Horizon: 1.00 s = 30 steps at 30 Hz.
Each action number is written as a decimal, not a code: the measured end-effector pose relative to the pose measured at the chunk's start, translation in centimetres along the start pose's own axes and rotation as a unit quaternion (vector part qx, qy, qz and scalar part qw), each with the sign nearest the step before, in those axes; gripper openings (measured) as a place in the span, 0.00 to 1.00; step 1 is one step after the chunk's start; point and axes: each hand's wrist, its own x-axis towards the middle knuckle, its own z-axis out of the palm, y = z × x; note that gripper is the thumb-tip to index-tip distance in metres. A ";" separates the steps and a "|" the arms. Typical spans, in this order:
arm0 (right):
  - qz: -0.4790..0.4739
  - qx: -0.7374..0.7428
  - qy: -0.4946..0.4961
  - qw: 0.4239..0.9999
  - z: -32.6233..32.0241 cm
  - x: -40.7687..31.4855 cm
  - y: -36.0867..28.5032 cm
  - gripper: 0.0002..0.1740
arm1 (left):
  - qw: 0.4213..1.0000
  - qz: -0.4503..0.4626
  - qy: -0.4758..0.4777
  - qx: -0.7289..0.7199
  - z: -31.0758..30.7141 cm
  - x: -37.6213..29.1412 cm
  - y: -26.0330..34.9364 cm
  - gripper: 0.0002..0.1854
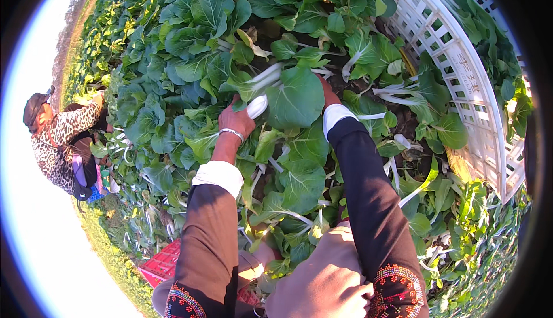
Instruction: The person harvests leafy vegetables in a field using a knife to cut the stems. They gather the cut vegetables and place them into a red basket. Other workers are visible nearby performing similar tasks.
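Note:
My left hand (236,121), with a silver bracelet at the wrist, is closed around a bok choy plant whose thick white stalk base (258,106) sticks out beside the thumb. Just above it are more pale stalks (268,75). A broad green leaf (297,97) spreads between my hands. My right hand (329,92) reaches in among the plants at the right of this leaf. Its fingers are hidden by foliage, so what they hold does not show. Loose white-stemmed leaves (399,93) lie on the soil to the right.
A white plastic crate (464,71) bearing writing stands at the right, with leafy greens (488,43) inside. Dense bok choy (185,58) grows ahead and left. A red crate (162,262) is at lower left. Another person (65,138) crouches at far left.

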 end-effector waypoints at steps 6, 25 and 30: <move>-0.011 -0.100 -0.070 0.993 -1.0 -0.9 -0.1 0.21 | 0.998 0.053 0.024 0.028 -1.1 -1.2 0.4 0.25; 0.029 -0.049 0.091 0.994 -4.1 -21.7 -1.8 0.13 | 0.929 0.119 0.015 -0.351 -12.9 -16.6 -4.2 0.28; -0.036 0.404 0.056 0.912 -7.7 -23.5 -10.4 0.12 | 0.831 0.016 -0.059 -0.553 -18.0 -25.5 -6.4 0.19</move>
